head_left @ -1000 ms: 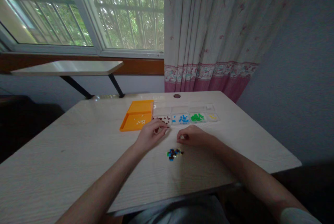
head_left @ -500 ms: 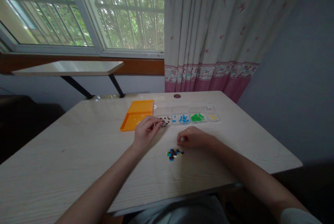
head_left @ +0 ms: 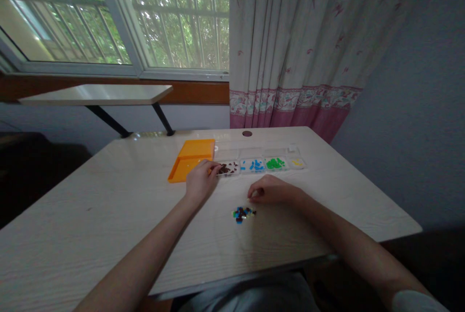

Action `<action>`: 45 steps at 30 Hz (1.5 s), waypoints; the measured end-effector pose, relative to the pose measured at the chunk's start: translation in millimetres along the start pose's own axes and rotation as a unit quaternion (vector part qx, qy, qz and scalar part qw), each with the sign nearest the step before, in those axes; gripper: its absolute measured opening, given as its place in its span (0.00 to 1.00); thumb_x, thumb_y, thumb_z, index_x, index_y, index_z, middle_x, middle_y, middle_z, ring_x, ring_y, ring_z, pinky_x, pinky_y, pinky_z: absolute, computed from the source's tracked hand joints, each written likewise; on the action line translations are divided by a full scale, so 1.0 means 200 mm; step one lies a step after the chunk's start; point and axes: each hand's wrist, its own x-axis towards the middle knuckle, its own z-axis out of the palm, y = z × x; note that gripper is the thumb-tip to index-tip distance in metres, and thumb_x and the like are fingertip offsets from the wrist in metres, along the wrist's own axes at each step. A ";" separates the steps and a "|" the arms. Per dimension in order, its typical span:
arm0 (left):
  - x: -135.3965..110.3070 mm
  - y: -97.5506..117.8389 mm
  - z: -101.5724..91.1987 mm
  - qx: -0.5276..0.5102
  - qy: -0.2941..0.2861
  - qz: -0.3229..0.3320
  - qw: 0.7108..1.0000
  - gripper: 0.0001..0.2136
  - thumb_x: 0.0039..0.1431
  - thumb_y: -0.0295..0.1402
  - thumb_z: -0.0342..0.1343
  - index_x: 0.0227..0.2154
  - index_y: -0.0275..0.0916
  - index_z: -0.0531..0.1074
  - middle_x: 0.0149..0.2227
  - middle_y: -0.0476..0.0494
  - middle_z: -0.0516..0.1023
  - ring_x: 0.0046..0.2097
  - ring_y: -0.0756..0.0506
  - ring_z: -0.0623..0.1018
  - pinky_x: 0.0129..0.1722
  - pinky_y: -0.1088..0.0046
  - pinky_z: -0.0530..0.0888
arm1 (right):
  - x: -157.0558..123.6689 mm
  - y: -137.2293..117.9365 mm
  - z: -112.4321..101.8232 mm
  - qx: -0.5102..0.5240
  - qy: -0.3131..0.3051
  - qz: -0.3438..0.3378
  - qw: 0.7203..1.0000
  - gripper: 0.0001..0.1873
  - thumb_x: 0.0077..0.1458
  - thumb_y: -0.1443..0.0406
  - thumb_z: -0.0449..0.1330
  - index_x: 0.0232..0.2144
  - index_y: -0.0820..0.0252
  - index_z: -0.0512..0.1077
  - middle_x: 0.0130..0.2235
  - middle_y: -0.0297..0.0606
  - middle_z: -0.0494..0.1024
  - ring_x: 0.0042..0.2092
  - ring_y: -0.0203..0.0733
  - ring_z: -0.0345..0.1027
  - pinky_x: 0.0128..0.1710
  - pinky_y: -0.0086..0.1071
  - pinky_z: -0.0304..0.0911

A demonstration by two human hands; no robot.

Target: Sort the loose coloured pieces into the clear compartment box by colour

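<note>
Left hand [head_left: 201,178] at the brown pieces [head_left: 229,167], right hand [head_left: 271,189] curled near the mixed cluster [head_left: 240,215]

The left hand reaches to the near left corner of the brown pieces' compartment, thumb and fingertips drawn close together. I judge the step in hand to be picking out a brown piece, though whether one is pinched I cannot tell. Such a pick calls for a fine fingertip grip on a single piece, without stirring its neighbours. The cluster of blue, brown, green and pale bits lies on the surface [head_left: 109,205], nearer the person than either hand. Just beyond it, the right hand rests with its fingers bent inward and thumb tip near the index; what, if anything, it holds is too small to tell.

Around these, at far left, a raised shelf [head_left: 98,92] stands on dark legs. Next comes an open orange box [head_left: 196,148], its near right part hidden behind the left hand. Beside it runs a clear container [head_left: 239,167], with the brown pieces at its left end, then blue pieces [head_left: 256,165], green pieces [head_left: 275,163] and a few yellow pieces [head_left: 297,162]. Its low dividers and the orange box's edge leave the left fingers little room sideways; the way towards the cluster looks unobstructed.
</note>
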 end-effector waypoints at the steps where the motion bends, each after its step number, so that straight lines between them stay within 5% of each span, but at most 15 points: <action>1: 0.00 0.00 0.00 0.003 -0.001 -0.004 1.000 0.10 0.56 0.37 0.50 0.31 0.40 0.74 0.32 0.46 0.76 0.33 0.47 0.73 0.31 0.74 0.66 | 0.00 0.00 0.00 -0.003 0.003 -0.006 1.000 0.08 0.48 0.63 0.59 0.32 0.58 0.75 0.21 0.31 0.72 0.23 0.29 0.62 0.25 0.21 0.53; 4: 0.00 0.00 -0.01 -0.020 -0.015 0.012 1.000 0.10 0.56 0.37 0.50 0.32 0.39 0.74 0.31 0.45 0.75 0.32 0.47 0.72 0.30 0.74 0.66 | 0.00 -0.01 0.01 -0.023 0.040 -0.016 0.999 0.08 0.49 0.64 0.58 0.32 0.58 0.75 0.21 0.31 0.73 0.22 0.29 0.62 0.25 0.21 0.52; 9: -0.03 0.06 -0.01 -0.129 -0.150 0.126 0.972 0.09 0.55 0.35 0.50 0.31 0.38 0.75 0.28 0.46 0.74 0.28 0.51 0.70 0.27 0.78 0.65 | 0.02 -0.01 0.04 -0.044 0.150 -0.021 0.987 0.10 0.52 0.63 0.55 0.34 0.59 0.74 0.22 0.32 0.74 0.22 0.30 0.62 0.24 0.22 0.53; 13: -0.07 0.14 0.01 -0.179 -0.211 0.146 0.950 0.08 0.53 0.36 0.53 0.31 0.38 0.75 0.24 0.48 0.72 0.28 0.52 0.69 0.27 0.80 0.64 | 0.04 0.01 0.08 -0.056 0.215 -0.060 0.973 0.11 0.55 0.64 0.52 0.35 0.59 0.73 0.25 0.34 0.76 0.25 0.31 0.67 0.27 0.22 0.56; 27: -0.09 0.17 0.01 -0.174 -0.148 0.185 0.956 0.06 0.54 0.33 0.52 0.31 0.39 0.73 0.28 0.47 0.73 0.31 0.51 0.72 0.30 0.78 0.67 | 0.05 -0.02 0.09 -0.087 0.252 -0.033 0.963 0.12 0.55 0.60 0.52 0.32 0.59 0.73 0.20 0.32 0.72 0.23 0.31 0.63 0.27 0.24 0.53; 31: -0.08 0.16 -0.01 -0.163 -0.119 0.196 0.960 0.06 0.54 0.32 0.52 0.30 0.38 0.72 0.28 0.47 0.73 0.31 0.51 0.72 0.31 0.78 0.68 | 0.03 -0.03 0.05 -0.050 0.222 0.010 0.974 0.12 0.54 0.60 0.53 0.32 0.60 0.73 0.18 0.30 0.68 0.20 0.29 0.58 0.24 0.23 0.50; 38: -0.05 0.14 -0.10 -0.155 0.003 0.183 0.971 0.05 0.54 0.31 0.53 0.32 0.36 0.72 0.29 0.44 0.74 0.31 0.51 0.72 0.30 0.79 0.68 | -0.02 -0.05 -0.02 0.052 0.001 -0.006 0.999 0.11 0.47 0.59 0.59 0.28 0.62 0.74 0.17 0.28 0.65 0.19 0.27 0.56 0.22 0.21 0.50; 45: -0.05 0.12 -0.10 -0.145 0.047 0.195 0.969 0.05 0.54 0.31 0.54 0.32 0.37 0.72 0.29 0.45 0.73 0.29 0.51 0.71 0.28 0.78 0.68 | -0.02 -0.08 -0.02 0.052 -0.023 -0.016 0.998 0.09 0.46 0.62 0.60 0.29 0.60 0.75 0.19 0.29 0.69 0.21 0.28 0.61 0.23 0.21 0.53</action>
